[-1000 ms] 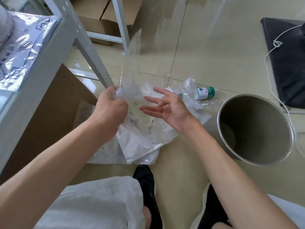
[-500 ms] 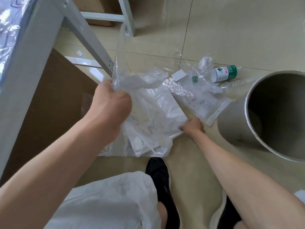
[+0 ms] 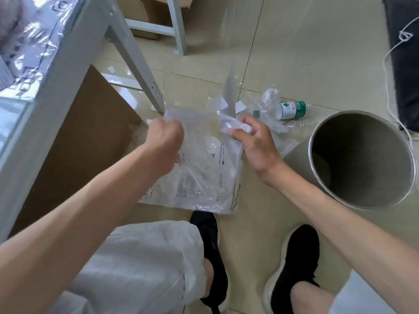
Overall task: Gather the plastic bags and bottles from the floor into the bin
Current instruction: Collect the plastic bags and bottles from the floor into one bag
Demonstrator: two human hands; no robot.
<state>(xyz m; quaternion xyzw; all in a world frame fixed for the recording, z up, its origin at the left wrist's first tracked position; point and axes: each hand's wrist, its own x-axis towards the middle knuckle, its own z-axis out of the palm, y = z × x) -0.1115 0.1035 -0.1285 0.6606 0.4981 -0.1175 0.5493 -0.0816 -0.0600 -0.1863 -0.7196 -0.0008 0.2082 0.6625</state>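
A bundle of clear plastic bags (image 3: 204, 164) hangs above the tiled floor between my hands. My left hand (image 3: 165, 141) is closed on its upper left corner. My right hand (image 3: 251, 141) pinches a crumpled white edge at its upper right. More clear bags (image 3: 269, 103) lie on the floor behind, beside a plastic bottle with a green and white label (image 3: 291, 110). A second clear bottle (image 3: 301, 126) lies next to it. The round grey bin (image 3: 360, 159) stands open at the right, close to my right forearm.
A white metal shelf frame (image 3: 136, 57) stands at the left over a brown cardboard sheet (image 3: 90, 141). Cardboard boxes (image 3: 145, 10) sit at the back. A black mat (image 3: 405, 64) with a white cord (image 3: 387, 62) lies at the far right. My black shoes (image 3: 210, 241) are below.
My right hand came up off the floor with the edge of a bag and now grips it beside my left hand. The bag bundle is lifted higher.
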